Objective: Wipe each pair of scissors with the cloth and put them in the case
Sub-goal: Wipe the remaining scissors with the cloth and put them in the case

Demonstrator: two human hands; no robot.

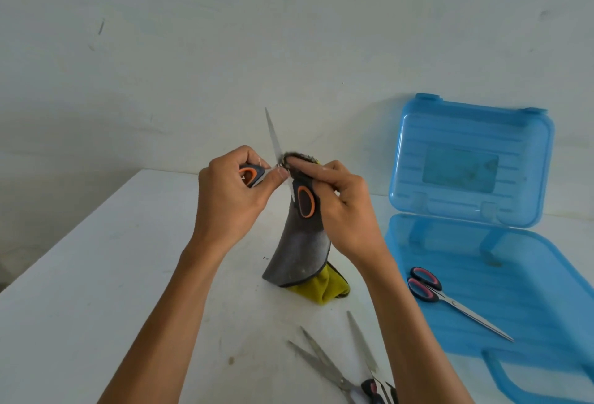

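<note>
Orange-and-dark-grey plastic forms the handles of the orange-handled scissors (305, 202), which are held in the air just left of the frame's centre, above the white table (112, 291). They are spread wide: one blade points up and slightly left against the pale wall (225, 33), while the other is hidden inside the cloth (299, 252). The left hand (229, 188) grips one handle loop, with its fingers curled round it and its thumb reaching toward the pivot. The right hand (344, 197) pinches the cloth around the hidden blade close to the pivot, and the second handle loop lies against that hand. The cloth is grey on one face and yellow on the other. It hangs from the right hand down to the tabletop, where its lower folds bunch. At the right of the frame a translucent blue plastic case (501, 249) lies open on the table, its lid (466, 159) raised behind the base. Inside the base lie closed red-handled scissors (450, 300), handles to the left and tips toward the lower right. At the bottom centre, on the table, an open pair of scissors (324, 368) lies just beside a closed pair (363, 342), whose dark handles are partly cut off by the frame's lower edge.
</note>
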